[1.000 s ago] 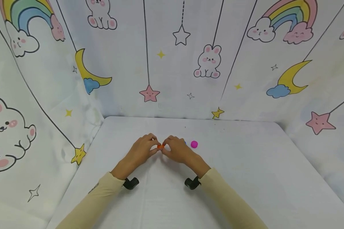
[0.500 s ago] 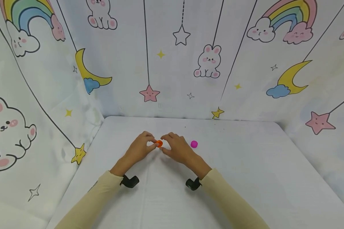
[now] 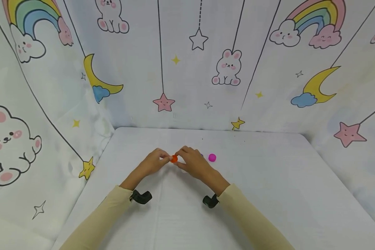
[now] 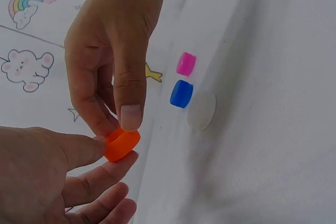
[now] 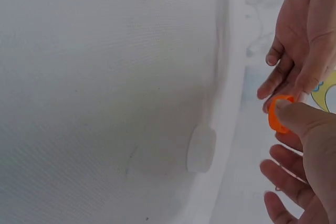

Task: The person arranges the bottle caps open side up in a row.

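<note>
A small round orange disc [image 3: 174, 158] is held up between both hands above the white table. My left hand [image 3: 154, 162] pinches it from the left with thumb and forefinger. The right hand [image 3: 193, 162] has its thumb and forefinger around the other side; in the right wrist view that thumb [image 5: 299, 116] presses on the orange disc [image 5: 278, 116]. A blue disc [image 4: 181, 94], a pink disc [image 4: 186, 64] and a whitish disc [image 4: 202, 111] sit on the table. In the head view the right hand covers most of the blue disc.
The white table [image 3: 268, 194] ends at the back against a white cloth wall [image 3: 190, 76] with printed rabbits, moons and stars. Black wrist cameras hang under both sleeves. The pink disc [image 3: 212, 157] lies just right of the right hand.
The orange disc, seen narrow at first, has turned its round face to the head camera. The right fingers parted from it half a second ago and have come back in on it.
</note>
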Tool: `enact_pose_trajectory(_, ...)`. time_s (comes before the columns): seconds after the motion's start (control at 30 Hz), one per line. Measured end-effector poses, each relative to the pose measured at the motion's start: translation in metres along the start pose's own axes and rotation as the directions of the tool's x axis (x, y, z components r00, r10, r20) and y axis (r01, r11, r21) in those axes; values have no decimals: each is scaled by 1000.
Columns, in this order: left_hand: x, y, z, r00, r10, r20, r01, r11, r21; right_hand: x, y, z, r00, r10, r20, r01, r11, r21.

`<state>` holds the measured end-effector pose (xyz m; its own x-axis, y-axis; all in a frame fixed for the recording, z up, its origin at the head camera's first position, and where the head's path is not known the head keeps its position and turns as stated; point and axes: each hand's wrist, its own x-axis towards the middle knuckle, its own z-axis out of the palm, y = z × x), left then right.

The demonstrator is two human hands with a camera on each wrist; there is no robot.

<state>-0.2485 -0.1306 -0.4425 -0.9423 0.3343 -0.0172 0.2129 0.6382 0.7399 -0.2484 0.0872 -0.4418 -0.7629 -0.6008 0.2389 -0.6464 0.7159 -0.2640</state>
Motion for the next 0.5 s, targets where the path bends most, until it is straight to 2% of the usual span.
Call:
enact_pose_trajectory(0.17,-1,-2,2,1000,19,13,-19,1000,3,1,0,1,1000,-7,25,8,1000,-21)
enact_pose_trajectory(0.3,-2,-6,8,999,48,-3,-48,998,49,3,1,3,999,-2,48,3,1000,-21)
enact_pose_trajectory(0.4,-3,-10,11,995,102,-18,-100,991,94,5,3,4,997,10,74,-9,1000,-7)
enact_pose_trajectory(0.5,-4,-12,14,984,176,-29,-169,973,155,6,4,6,995,21,96,-21,1000,0)
